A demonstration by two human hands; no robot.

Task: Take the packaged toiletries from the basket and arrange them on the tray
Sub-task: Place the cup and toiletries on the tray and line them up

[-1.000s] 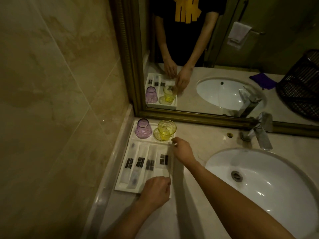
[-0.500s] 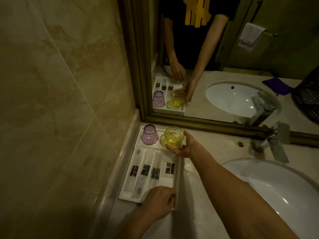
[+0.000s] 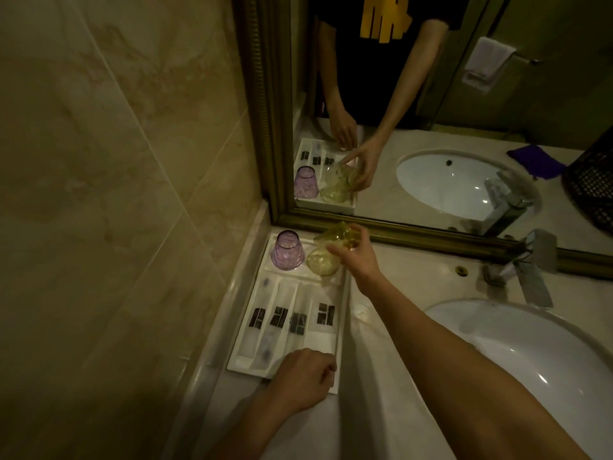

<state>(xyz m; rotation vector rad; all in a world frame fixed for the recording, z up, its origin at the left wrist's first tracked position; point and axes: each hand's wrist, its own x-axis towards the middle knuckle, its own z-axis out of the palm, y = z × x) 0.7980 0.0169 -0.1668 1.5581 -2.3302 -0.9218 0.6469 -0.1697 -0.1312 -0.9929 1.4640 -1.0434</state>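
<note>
A white tray [image 3: 343, 322] lies on the counter against the left wall. Several white toiletry packets with black labels [image 3: 300, 322] lie side by side in it. At the tray's far end a purple glass [image 3: 287, 250] stands upside down beside a yellow coaster [image 3: 321, 260]. My right hand [image 3: 360, 255] holds the yellow glass [image 3: 336, 234] lifted and tilted above the coaster. My left hand [image 3: 303, 378] rests with curled fingers on the tray's near right corner, covering the end of a packet; whether it grips anything is unclear.
A white sink [image 3: 537, 356] with a chrome tap [image 3: 530, 270] fills the right side. A gold-framed mirror [image 3: 414, 232] stands behind the tray. In the mirror appear a black mesh basket [image 3: 593, 187] and a purple cloth [image 3: 535, 160].
My right hand went from the tray's right edge to the yellow glass, gripped it, then lifted and tilted it off its coaster. My left hand stayed at the tray's near corner.
</note>
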